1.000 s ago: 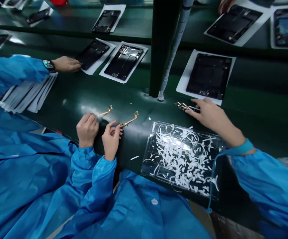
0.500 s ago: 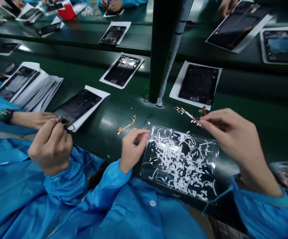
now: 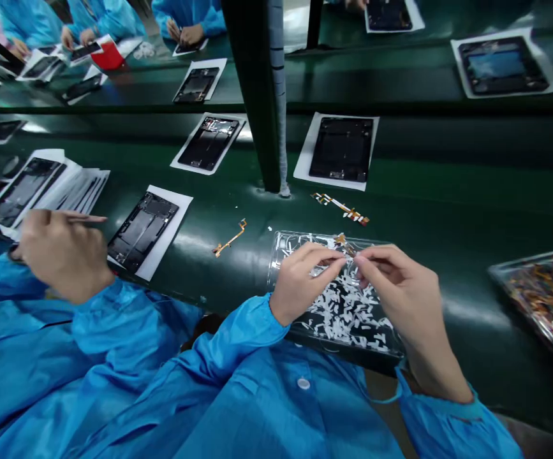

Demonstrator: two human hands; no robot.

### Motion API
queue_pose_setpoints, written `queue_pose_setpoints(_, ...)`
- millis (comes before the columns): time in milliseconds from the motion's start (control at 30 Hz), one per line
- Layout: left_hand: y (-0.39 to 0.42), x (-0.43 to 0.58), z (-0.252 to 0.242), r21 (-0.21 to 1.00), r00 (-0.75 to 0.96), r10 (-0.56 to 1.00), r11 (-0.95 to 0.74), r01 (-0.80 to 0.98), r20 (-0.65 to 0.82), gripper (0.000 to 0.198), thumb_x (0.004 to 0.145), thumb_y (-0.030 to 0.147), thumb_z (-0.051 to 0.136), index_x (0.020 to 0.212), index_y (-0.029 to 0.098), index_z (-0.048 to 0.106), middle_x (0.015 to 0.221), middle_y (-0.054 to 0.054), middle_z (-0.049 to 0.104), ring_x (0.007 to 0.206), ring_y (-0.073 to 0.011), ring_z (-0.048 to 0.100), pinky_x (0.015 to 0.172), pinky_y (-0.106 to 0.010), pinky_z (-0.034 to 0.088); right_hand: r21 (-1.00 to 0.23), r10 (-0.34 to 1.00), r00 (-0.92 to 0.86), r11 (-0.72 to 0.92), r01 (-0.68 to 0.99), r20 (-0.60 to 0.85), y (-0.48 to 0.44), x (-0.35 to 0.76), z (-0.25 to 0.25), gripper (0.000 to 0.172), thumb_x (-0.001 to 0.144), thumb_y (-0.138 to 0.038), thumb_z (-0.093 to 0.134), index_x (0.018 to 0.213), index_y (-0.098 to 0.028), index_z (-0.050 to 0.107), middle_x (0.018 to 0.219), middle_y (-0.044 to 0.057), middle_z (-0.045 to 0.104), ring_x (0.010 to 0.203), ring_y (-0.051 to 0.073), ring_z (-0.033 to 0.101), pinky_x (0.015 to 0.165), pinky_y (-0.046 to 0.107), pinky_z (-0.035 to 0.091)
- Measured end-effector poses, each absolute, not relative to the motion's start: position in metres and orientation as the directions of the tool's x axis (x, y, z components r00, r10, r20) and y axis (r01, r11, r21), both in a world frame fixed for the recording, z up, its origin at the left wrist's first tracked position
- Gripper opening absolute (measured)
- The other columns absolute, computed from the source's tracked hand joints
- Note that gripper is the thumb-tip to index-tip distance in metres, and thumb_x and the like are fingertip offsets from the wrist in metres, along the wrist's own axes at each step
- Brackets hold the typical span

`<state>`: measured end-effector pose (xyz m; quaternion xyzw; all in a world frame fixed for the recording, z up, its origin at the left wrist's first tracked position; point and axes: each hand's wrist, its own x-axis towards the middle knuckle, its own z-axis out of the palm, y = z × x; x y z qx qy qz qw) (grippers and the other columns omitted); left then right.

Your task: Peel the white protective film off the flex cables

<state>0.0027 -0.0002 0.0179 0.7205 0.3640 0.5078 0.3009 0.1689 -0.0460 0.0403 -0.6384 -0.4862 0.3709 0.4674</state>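
Far left, a co-worker's hand (image 3: 60,255) in a blue sleeve grips a slim tool beside a stack of paper sheets (image 3: 73,188), with a dark tablet frame (image 3: 143,228) on white paper just to the right of it. I leave all that alone. Next along the green bench (image 3: 448,210) lies a loose gold flex cable (image 3: 229,239), on its own, well apart from my work.

Now my own pair. My left hand (image 3: 300,280) is pinched shut, thumb and forefinger on one end of a small flex part (image 3: 346,245); my right hand (image 3: 395,287) is pinched on the other end, fingertips nearly touching. The part sits over the far edge of the clear tray (image 3: 280,255), which is full of white liner scraps.

My read: keep the pinch light and right at the tips, peel slowly, and stay over the tray so any scrap drops in.

Room to move: another striped flex strip (image 3: 340,207) lies just beyond the tray, and a dark post (image 3: 252,95) rises far left of it. Far right, a second tray (image 3: 544,299) of parts sits at the near edge; open bench lies between.
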Motion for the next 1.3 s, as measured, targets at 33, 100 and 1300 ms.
queue_pose_setpoints(33, -0.001, 0.005, 0.017, 0.789, 0.230, 0.819, -0.570, 0.229, 0.525, 0.009, 0.094, 0.021, 0.070, 0.101, 0.017, 0.074, 0.095, -0.005, 0.076, 0.085, -0.0135, 0.072, 0.080, -0.028, 0.063, -0.965, 0.967, 0.254, -0.096, 0.243, -0.033, -0.046, 0.167, 0.042, 0.017, 0.089, -0.042, 0.072, 0.091, -0.025, 0.071, 0.087, 0.002, 0.066, 0.066, 0.013, 0.063, 0.061, 0.027, 0.056)
queue_pose_setpoints(100, -0.002, 0.008, 0.014, 0.775, 0.238, 0.810, -0.584, 0.241, 0.536, 0.011, 0.096, 0.020, 0.068, 0.103, 0.018, 0.075, 0.097, -0.005, 0.077, 0.088, -0.0144, 0.073, 0.080, -0.030, 0.063, -0.973, 0.969, 0.243, -0.092, 0.210, -0.039, -0.047, 0.164, 0.042, 0.017, 0.088, -0.041, 0.072, 0.092, -0.024, 0.071, 0.086, 0.002, 0.066, 0.065, 0.013, 0.063, 0.062, 0.028, 0.057)
queue_pose_setpoints(1300, -0.001, 0.003, 0.009, 0.454, 0.378, 0.629, -0.765, 0.457, 0.680, 0.017, 0.093, 0.020, 0.068, 0.109, 0.020, 0.070, 0.097, -0.004, 0.073, 0.084, -0.0140, 0.070, 0.076, -0.027, 0.059, -0.965, 0.982, 0.081, -0.183, 0.186, -0.171, -0.053, 0.184, 0.028, 0.018, 0.093, -0.042, 0.066, 0.092, -0.027, 0.076, 0.065, -0.001, 0.064, 0.061, 0.015, 0.060, 0.061, 0.030, 0.051)
